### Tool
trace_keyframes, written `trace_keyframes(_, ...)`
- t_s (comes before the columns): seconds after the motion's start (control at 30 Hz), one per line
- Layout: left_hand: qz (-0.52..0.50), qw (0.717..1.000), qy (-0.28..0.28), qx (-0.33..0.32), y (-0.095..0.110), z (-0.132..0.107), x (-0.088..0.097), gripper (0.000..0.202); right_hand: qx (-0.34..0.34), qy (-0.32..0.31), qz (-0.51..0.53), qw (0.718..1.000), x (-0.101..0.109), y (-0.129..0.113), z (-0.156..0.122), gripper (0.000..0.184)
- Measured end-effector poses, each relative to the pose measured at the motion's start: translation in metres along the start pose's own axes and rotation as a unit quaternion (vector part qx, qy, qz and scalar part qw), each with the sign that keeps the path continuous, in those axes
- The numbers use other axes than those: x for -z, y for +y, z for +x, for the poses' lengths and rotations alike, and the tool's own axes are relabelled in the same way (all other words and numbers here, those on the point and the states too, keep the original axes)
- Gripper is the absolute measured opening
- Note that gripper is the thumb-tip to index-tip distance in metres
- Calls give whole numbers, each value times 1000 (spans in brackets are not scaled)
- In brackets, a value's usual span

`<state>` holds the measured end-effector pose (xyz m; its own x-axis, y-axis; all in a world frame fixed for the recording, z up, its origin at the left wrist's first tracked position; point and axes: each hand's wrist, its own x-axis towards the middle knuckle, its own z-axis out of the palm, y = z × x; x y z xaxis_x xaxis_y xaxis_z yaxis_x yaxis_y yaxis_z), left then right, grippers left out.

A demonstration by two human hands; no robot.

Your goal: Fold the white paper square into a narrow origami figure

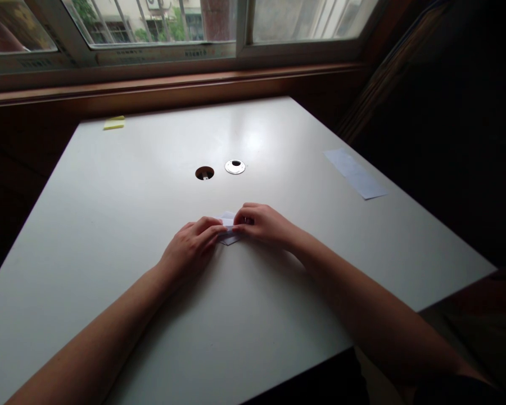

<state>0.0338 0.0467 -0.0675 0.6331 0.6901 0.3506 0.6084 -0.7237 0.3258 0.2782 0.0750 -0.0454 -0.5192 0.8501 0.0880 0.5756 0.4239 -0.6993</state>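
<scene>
Two bare hands meet near the middle of the frame, and between them is a small folded piece of white paper (228, 221), low on the table. Your left hand (193, 240) has its fingers close together, holding the paper's left side. Your right hand (259, 221) has its thumb and finger nearly shut, pinching the right side. You cover much of the paper, so I cannot tell how all its folds lie

It should feel very light and a bit stiff where it is folded, but it could bend, crease or tear if you pull hard. It may slide on the smooth white table top (109, 214), so the two side edges are good spots to hold, with soft fingertips

Just above your hands in the frame are a dark round hole (204, 173) and a shiny round cap (235, 170), both apart from the paper and not in its way. A long flat strip of white paper (355, 173) lies at the right, and a small yellow paper pad (114, 123) sits at the upper left
</scene>
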Motion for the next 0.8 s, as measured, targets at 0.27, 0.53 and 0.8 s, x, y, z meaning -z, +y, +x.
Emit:
trace_keyframes(0.27, 11, 1000, 3, 14, 1, 2, 2, 27, 12, 0, -15, 1000, 5, 1, -1, 11)
trace_keyframes(0.53, 21, 999, -7, 26, 2, 5, 3, 18, 37, -16, -27, 999, -8, -7, -2, 11)
trace_keyframes(0.8, 2, 999, 7, 42, 6, 7, 7, 11, 40, -29, -6, 999, -1, -14, -3, 12)
